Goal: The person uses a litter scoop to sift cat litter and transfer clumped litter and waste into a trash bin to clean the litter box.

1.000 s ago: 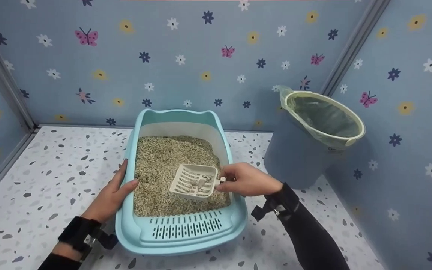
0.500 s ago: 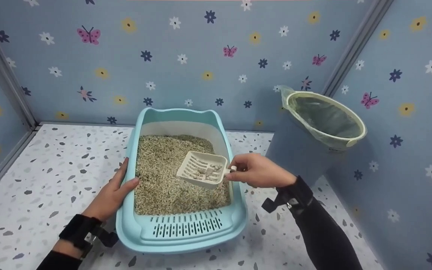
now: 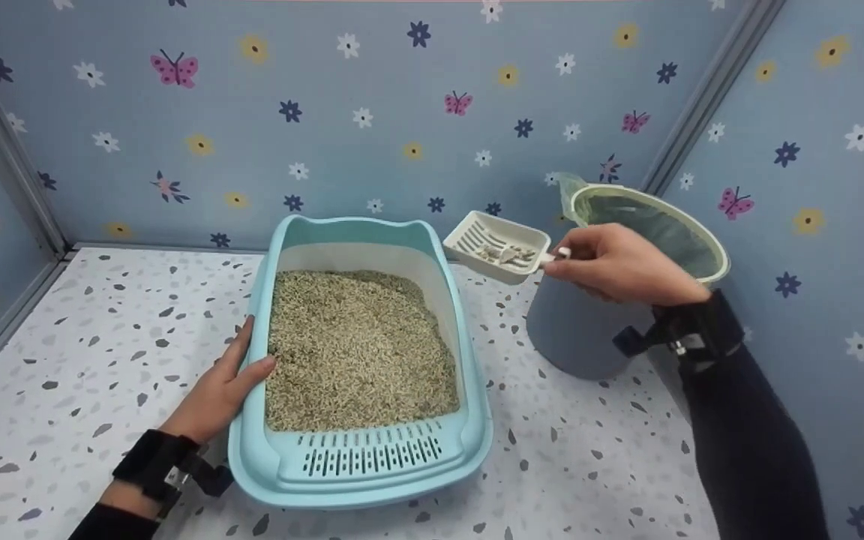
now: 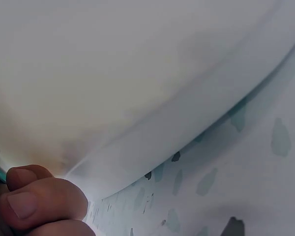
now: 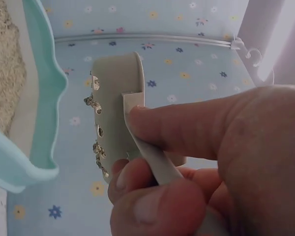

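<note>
Cream litter scoop (image 3: 498, 246) pinched face-up in right hand (image 3: 621, 264), presumably against spills. Leftward, litter box (image 3: 363, 490) clamped in left hand (image 3: 216, 393).

Black sleeves (image 3: 754, 442), black wrist straps (image 3: 724, 322), silvery fittings (image 3: 690, 343)

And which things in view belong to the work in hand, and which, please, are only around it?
Belongs to the work:
scoop, held by the right hand
litter box, held at one side by the left hand
litter
lined bin, probably

Only around it:
flowered walls
speckled surface
black wrist bands
</note>
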A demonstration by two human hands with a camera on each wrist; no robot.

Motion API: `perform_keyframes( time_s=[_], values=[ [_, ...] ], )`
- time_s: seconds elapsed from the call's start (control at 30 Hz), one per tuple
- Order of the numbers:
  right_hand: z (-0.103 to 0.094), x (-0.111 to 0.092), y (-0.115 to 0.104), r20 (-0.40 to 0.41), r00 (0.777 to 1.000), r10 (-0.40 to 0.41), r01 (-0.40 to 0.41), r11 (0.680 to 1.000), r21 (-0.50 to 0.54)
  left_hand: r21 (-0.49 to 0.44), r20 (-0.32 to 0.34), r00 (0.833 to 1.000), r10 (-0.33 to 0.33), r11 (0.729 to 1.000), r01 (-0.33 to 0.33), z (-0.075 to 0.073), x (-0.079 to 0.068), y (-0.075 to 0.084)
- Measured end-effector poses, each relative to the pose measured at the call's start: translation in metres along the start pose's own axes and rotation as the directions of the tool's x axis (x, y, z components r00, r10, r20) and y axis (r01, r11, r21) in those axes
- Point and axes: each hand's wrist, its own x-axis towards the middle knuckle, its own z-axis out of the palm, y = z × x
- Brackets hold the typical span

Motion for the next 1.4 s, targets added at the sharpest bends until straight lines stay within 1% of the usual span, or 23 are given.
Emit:
perform_keyframes(
  time_s=[0.07, 0.13, 0.3, 0.43, 0.6, 0.73, 0.83, 0.93, 1.03, 1.17, 1.27, 1.33, 1.4],
  values=[
    [-0.018, -0.005, 0.004, -0.039, 0.999, 0.029, -0.031, 0.999, -0.033, 0.005, -0.002, 1.000, -0.001, 1.000, 0.001, 0.000, 0.000, 0.001],
    [-0.033, -0.010, 0.009, -0.068, 0.996, 0.062, -0.065, 0.997, -0.035, 0.010, -0.003, 1.000, 0.003, 1.000, -0.002, 0.000, 0.000, 0.001],
    [-0.064, -0.016, 0.029, -0.128, 0.981, 0.143, -0.150, 0.988, -0.042, 0.011, -0.006, 1.000, 0.004, 1.000, -0.004, 0.001, -0.001, 0.002],
    [-0.082, -0.019, 0.052, -0.182, 0.964, 0.196, -0.206, 0.978, -0.040, 0.002, -0.006, 1.000, 0.000, 1.000, 0.000, 0.001, -0.001, 0.002],
    [-0.095, -0.018, 0.084, -0.225, 0.945, 0.237, -0.255, 0.966, -0.052, -0.006, -0.009, 1.000, 0.006, 1.000, -0.006, 0.001, -0.002, 0.002],
    [-0.098, -0.014, 0.105, -0.269, 0.928, 0.258, -0.288, 0.954, -0.081, -0.005, -0.007, 1.000, 0.013, 1.000, -0.013, 0.001, -0.001, 0.001],
    [-0.097, -0.011, 0.116, -0.296, 0.916, 0.270, -0.311, 0.946, -0.098, 0.002, -0.004, 1.000, 0.014, 1.000, -0.014, 0.001, -0.001, 0.000],
    [-0.092, -0.007, 0.120, -0.319, 0.909, 0.268, -0.320, 0.940, -0.121, 0.008, -0.007, 1.000, 0.015, 1.000, -0.015, 0.001, 0.000, -0.001],
    [-0.087, -0.005, 0.119, -0.356, 0.903, 0.241, -0.322, 0.928, -0.187, 0.014, -0.009, 1.000, 0.016, 1.000, -0.016, 0.001, 0.000, -0.001],
    [-0.079, -0.004, 0.114, -0.411, 0.889, 0.199, -0.340, 0.890, -0.305, 0.023, -0.011, 1.000, 0.012, 1.000, -0.012, 0.000, -0.001, -0.001],
    [-0.073, -0.005, 0.112, -0.433, 0.886, 0.165, -0.347, 0.856, -0.384, 0.034, -0.012, 1.000, 0.005, 0.999, -0.004, 0.001, -0.001, -0.001],
    [-0.070, -0.005, 0.112, -0.442, 0.888, 0.124, -0.333, 0.836, -0.436, 0.036, -0.011, 1.000, 0.001, 0.999, -0.001, 0.000, -0.001, 0.000],
    [-0.065, -0.005, 0.113, -0.453, 0.890, 0.060, -0.306, 0.814, -0.493, 0.030, -0.009, 1.000, -0.001, 1.000, 0.001, 0.000, -0.001, 0.000]
  ],
)
